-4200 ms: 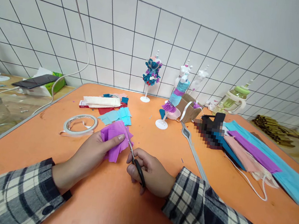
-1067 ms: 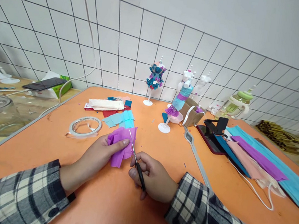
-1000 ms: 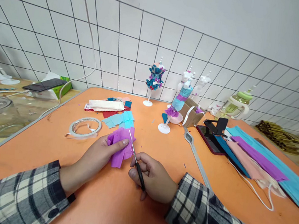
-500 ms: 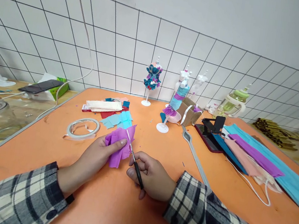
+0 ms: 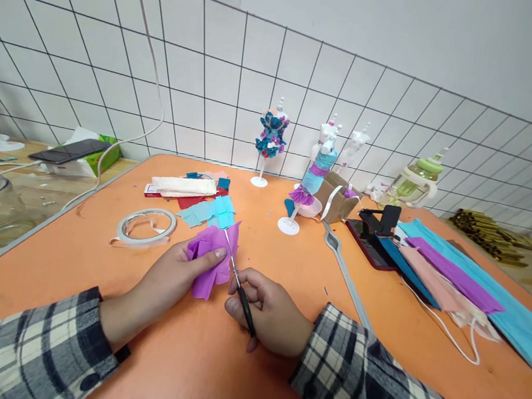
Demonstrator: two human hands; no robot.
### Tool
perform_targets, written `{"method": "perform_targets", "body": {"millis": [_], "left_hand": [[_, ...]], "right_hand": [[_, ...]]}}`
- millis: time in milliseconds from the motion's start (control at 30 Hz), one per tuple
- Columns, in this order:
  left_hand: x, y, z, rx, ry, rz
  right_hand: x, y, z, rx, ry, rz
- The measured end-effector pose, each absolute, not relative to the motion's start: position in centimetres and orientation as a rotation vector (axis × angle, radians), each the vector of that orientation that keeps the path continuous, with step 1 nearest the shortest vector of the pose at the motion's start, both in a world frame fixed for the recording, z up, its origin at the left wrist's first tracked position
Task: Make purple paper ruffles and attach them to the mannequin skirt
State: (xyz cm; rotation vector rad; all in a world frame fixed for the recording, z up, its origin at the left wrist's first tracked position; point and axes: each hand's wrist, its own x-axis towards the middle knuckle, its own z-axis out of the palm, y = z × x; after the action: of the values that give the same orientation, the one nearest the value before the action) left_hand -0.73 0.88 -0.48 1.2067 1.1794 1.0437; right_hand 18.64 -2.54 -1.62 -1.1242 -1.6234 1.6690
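Note:
A piece of purple crepe paper is pinched between the thumb and fingers of my left hand, held above the orange table. My right hand is closed around the black handles of a pair of scissors. The thin metal blades lie across the paper's right side, close to my left thumb. Just beyond the paper are cut pieces of light blue crepe paper. To the left lies a roll of double-sided tape with a loose end.
Small dress forms stand at the back, one in dark blue ruffles, another in light blue and purple. On the right are a phone, folded crepe paper strips and a green-lidded bottle. A cream packet lies behind the tape.
Both hands, the purple paper and the scissors keep almost the same position. The view has shifted very slightly.

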Motion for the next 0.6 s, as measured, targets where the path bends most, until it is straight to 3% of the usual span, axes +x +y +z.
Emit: {"method": "perform_targets", "body": {"millis": [600], "left_hand": [[-0.83, 0.84, -0.59, 1.224, 1.217, 0.987]], "right_hand": [[18.8, -2.58, -1.75, -1.155, -1.724, 1.592]]}}
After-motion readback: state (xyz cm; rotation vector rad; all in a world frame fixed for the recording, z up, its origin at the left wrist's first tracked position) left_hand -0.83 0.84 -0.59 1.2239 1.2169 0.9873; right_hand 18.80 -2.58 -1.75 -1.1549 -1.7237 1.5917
